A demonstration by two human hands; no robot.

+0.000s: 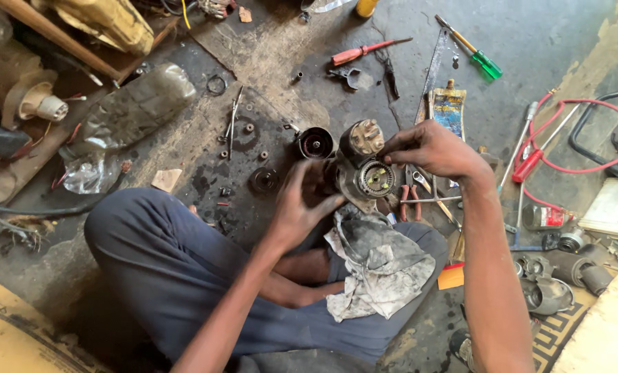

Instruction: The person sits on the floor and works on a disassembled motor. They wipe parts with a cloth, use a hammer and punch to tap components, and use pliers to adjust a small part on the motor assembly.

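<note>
Nearest the lens, a dirty grey rag [378, 266] draped over the dark blue trouser knee [164, 262]. Just above it, at picture centre, a greasy starter motor housing [364, 173] with a toothed gear showing in its round opening. Left hand [302, 207] cupped around the housing's left flank, fingers curled on it. Right hand [430, 148] reaching in from 3 o'clock, fingertips pinched narrow on the housing's upper right edge; whether anything small sits between them, impossible to tell.

At 10 o'clock of the housing, touching or nearly so, a black cup-shaped part [315, 143] with a red inside. At 9 o'clock, a dark round disc [264, 179] on the oily floor. At 1 o'clock, a flat blue and yellow sachet-like tube [449, 107], upright, label blurred. At 4 o'clock, red-handled pliers [410, 202] half hidden under the right wrist. Farther at 12 o'clock, a red-handled screwdriver [364, 50]; at 1 o'clock, a green-handled screwdriver [478, 56]. At 3 o'clock, a looped red cable [571, 131] and a small red and white can [542, 216]. At 10 o'clock, crumpled clear plastic wrapping [132, 110]. Brown cardboard [12, 335] with dark print at 8 o'clock.
</note>
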